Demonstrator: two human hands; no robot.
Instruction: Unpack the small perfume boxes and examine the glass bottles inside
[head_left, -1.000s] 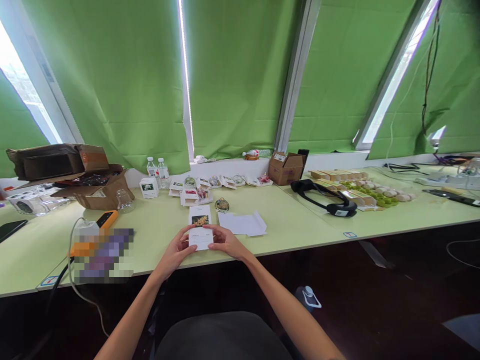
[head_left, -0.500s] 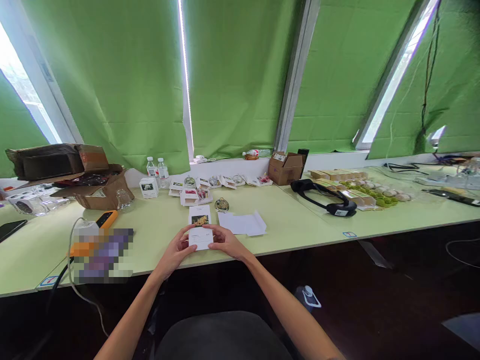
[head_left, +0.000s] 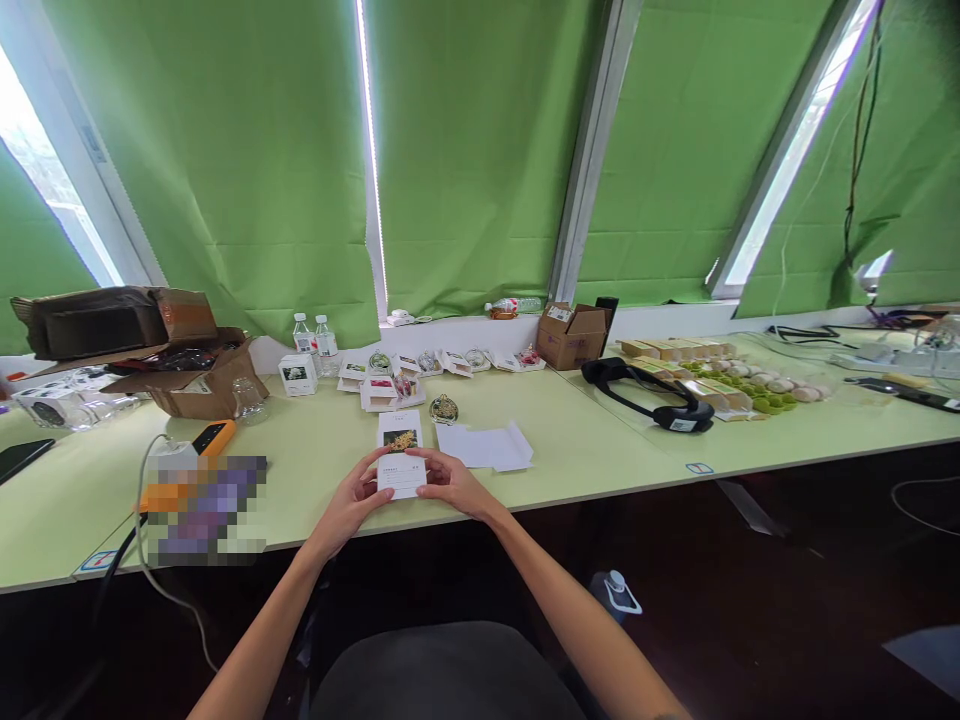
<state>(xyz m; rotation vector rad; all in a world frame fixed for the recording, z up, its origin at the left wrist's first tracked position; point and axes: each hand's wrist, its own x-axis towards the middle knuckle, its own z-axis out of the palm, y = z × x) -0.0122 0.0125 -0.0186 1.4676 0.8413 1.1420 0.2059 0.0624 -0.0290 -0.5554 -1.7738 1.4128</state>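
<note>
Near the table's front edge I hold a white paper box (head_left: 402, 477) between both hands. Printed lines show on its near face, and a yellow-flower picture is on the panel that reaches away from me. My left hand (head_left: 354, 506) grips its left side with fingers and thumb closed. On the right side, my right hand (head_left: 456, 486) pinches it the same way. Just beyond the box lies a round clear ornament (head_left: 443, 408) with a gold-toned filling. A blank white folded sheet (head_left: 487, 446) rests to the right of the box.
Several opened white boxes with round ornaments (head_left: 429, 362) line the table's back. A closed flower box (head_left: 298, 375) stands by two bottles (head_left: 325, 338). Cardboard cartons (head_left: 199, 385) sit at left, a black headset (head_left: 652, 395) at right. A cable (head_left: 154, 570) hangs over the front edge.
</note>
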